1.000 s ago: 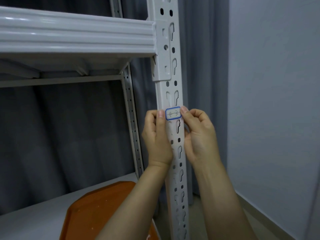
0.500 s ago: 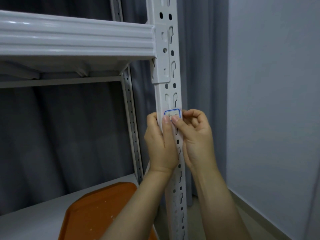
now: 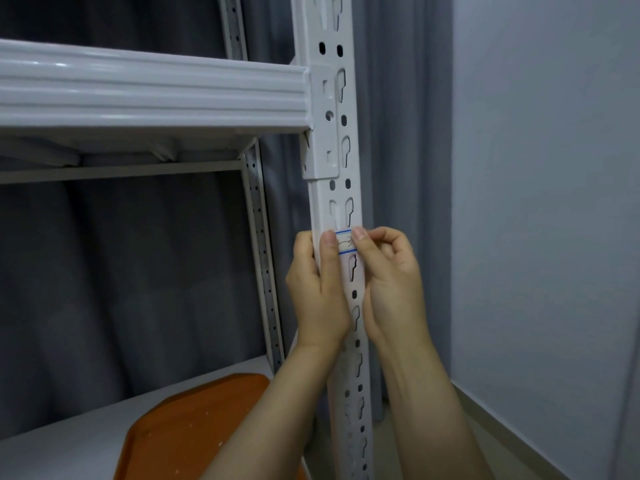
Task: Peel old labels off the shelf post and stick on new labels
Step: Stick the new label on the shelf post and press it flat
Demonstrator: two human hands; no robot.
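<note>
A white slotted shelf post point(image 3: 334, 140) runs up the middle of the head view. A small white label point(image 3: 344, 242) with a blue border and handwriting is on the post's front face. My left hand point(image 3: 317, 292) grips the post's left edge, and its index fingertip presses the label's left end. My right hand point(image 3: 391, 282) is beside the post on the right; its index fingertip presses the label's right end while the other fingers are curled into the palm. Fingertips hide both ends of the label.
A white shelf beam point(image 3: 152, 95) meets the post at upper left. An orange tray point(image 3: 194, 431) lies on the lower shelf. Grey curtains point(image 3: 104, 271) hang behind, and a pale wall point(image 3: 547, 202) stands close on the right.
Both hands have closed in on the label: the fingertips went from pinching its ends to pressing on its face, now covering more of it. The view has dipped slightly.
</note>
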